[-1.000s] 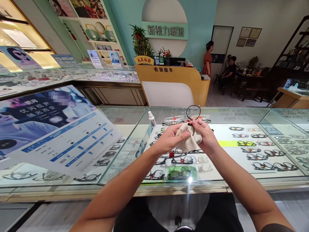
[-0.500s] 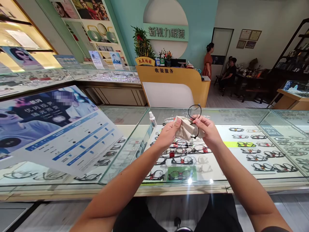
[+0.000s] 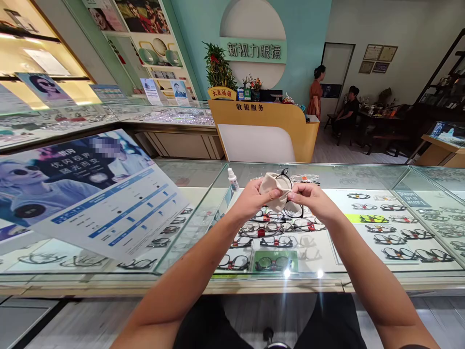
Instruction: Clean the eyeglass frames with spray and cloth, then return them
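Round dark-rimmed eyeglasses (image 3: 294, 210): up between the two hands, one lens just below the right fingertips, the upper part partly behind cloth. Beige cloth (image 3: 271, 186): bunched against the frame, pinched in the left hand (image 3: 253, 198), thumb on top. Right hand (image 3: 311, 197): fingers drawn narrow, gripping the frame near its middle; exact contact hidden. White bottle (image 3: 233, 180): upright, just beyond the left fingers, on the glass tabletop (image 3: 366, 272). Display frames (image 3: 276, 242): in rows under the glass, below the fingers. Printed placard (image 3: 119, 194): well left of them.
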Demonstrator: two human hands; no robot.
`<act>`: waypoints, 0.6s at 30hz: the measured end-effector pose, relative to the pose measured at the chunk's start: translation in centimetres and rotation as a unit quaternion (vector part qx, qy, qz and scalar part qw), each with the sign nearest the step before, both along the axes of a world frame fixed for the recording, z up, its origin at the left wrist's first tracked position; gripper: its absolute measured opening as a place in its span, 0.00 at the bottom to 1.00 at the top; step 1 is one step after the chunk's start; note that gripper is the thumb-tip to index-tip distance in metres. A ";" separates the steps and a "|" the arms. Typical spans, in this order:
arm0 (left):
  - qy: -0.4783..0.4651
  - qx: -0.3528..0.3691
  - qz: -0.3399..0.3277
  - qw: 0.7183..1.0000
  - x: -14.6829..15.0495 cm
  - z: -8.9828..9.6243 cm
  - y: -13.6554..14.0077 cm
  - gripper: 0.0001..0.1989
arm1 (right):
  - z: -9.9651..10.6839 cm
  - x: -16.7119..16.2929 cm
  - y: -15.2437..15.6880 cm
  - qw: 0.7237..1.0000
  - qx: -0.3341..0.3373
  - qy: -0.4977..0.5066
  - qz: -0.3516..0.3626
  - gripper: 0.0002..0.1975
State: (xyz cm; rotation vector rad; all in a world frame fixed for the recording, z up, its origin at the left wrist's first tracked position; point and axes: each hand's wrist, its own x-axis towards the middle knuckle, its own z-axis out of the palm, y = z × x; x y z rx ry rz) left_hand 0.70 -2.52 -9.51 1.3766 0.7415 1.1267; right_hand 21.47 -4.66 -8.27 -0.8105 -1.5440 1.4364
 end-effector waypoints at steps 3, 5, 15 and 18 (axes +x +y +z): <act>-0.007 0.011 0.001 1.000 0.0 0.4 -0.6 0.28 | -0.1 -0.1 -0.1 1.000 -0.002 0.014 0.025 0.25; -0.015 0.015 0.009 1.000 0.2 0.5 -1.0 0.27 | -0.3 -0.2 -0.2 0.999 -0.010 0.025 0.042 0.26; -0.051 0.023 0.094 0.994 0.9 -0.4 -0.9 0.33 | -0.2 -1.1 -1.2 0.996 -0.021 0.056 0.062 0.22; -0.050 0.003 0.041 0.998 0.5 -0.4 -0.7 0.33 | 0.2 -0.7 -1.1 0.998 -0.011 0.057 0.008 0.23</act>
